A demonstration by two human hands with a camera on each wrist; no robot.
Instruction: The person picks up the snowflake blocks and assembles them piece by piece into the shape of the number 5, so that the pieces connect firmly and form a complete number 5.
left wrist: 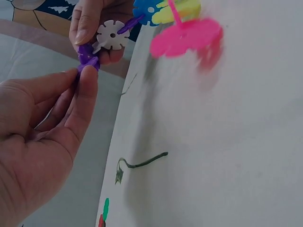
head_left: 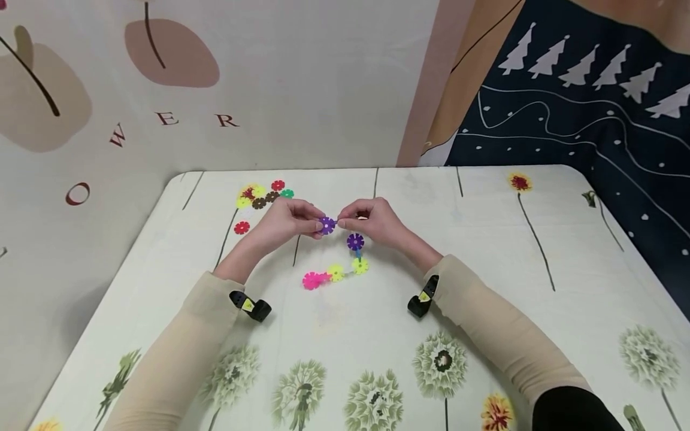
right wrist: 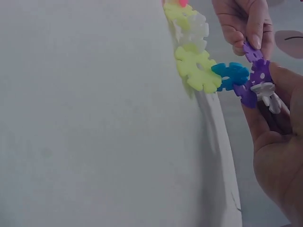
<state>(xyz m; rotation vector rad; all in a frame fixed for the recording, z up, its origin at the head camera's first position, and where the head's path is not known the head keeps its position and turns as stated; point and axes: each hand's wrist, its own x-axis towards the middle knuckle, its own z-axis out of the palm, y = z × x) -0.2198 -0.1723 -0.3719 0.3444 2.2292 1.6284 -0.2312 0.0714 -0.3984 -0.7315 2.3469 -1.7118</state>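
A purple flower-shaped disc is raised above the far half of the table, pinched between the thumb and fingertips of the left hand. Just beside it, the right hand pinches the neighbouring part of a chain of similar discs, where purple and white pieces meet; the fingers partly hide how these fit together. From there the chain drops below the right hand through another purple disc, a blue disc, a yellow disc, a white disc and a second yellow disc, ending in pink discs low over the tabletop; whether they touch it I cannot tell. Beyond the left hand lies a loose group of yellow, brown, red and green discs, with a single red disc nearer the left wrist. Both forearms wear beige sleeves, with a small black device at each wrist. A flower-patterned cloth covers the table. Behind it hang a pale lettered cloth and, at right, a dark blue cloth with white trees.
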